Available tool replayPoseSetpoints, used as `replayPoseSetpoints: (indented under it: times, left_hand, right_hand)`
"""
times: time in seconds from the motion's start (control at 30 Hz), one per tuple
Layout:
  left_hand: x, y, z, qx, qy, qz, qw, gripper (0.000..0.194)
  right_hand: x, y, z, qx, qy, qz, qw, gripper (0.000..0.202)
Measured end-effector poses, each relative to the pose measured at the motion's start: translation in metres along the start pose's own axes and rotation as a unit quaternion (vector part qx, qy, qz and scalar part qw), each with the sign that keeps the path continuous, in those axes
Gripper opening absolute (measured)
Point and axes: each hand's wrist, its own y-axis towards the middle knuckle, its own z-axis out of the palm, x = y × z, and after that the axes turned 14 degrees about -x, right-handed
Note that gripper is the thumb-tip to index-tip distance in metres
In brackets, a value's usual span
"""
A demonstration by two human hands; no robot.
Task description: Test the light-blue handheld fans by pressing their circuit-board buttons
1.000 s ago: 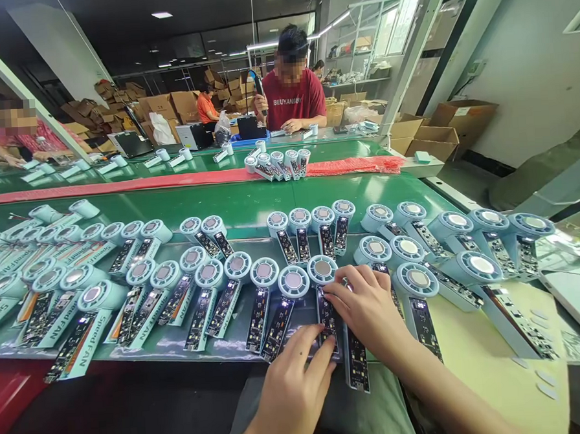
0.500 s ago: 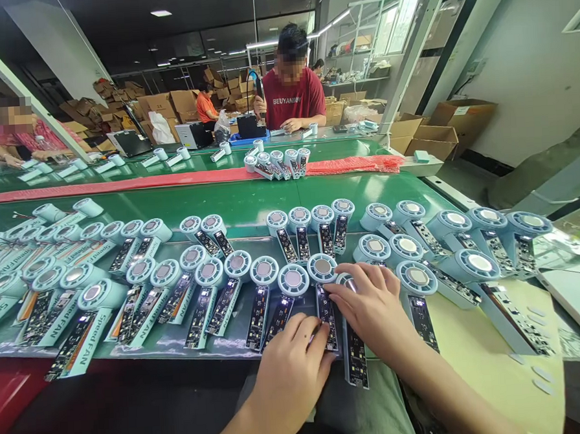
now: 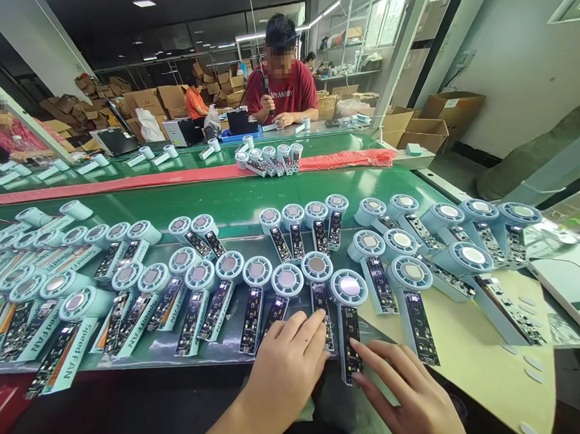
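My left hand [image 3: 291, 366] is curled over the lower handle of a pale blue handheld fan [image 3: 316, 267], its fingers close together at the exposed circuit board. Part of that handle is hidden under the hand. Just to the right, another handheld fan [image 3: 349, 286] lies with its handle jutting past the table's front edge. My right hand [image 3: 408, 389] is at that handle's right side, fingers apart, with fingertip and thumb at the board's edge and not wrapped round it. Both fans have round heads with a pale disc in the middle and small lit digits on their boards.
Rows of similar fans [image 3: 83, 302] spread left and right on the green table [image 3: 211, 195]. A yellowish board [image 3: 502, 374] with small grey oval pieces lies at right. Red wrap [image 3: 171, 178] crosses behind. Across the line, a co-worker [image 3: 283, 81] holds a tool.
My right hand has moved from the fan heads down towards me, to the handle of the right-hand fan, whose head now shows. My left hand stays on its fan. The view has shifted slightly.
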Motion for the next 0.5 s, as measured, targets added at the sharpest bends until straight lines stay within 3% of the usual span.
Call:
replayPoseSetpoints:
  times: [0.3,0.5]
  left_hand:
    - [0.003,0.004,-0.002,0.000,-0.010,0.013,1.000,0.034]
    - [0.005,0.005,-0.004,0.002,-0.010,0.026,1.000,0.030]
  right_hand:
    - [-0.009,0.002,-0.001,0.051,-0.009,-0.045,0.998,0.047]
    - [-0.013,-0.008,0.004,0.062,-0.025,-0.055,0.996,0.045]
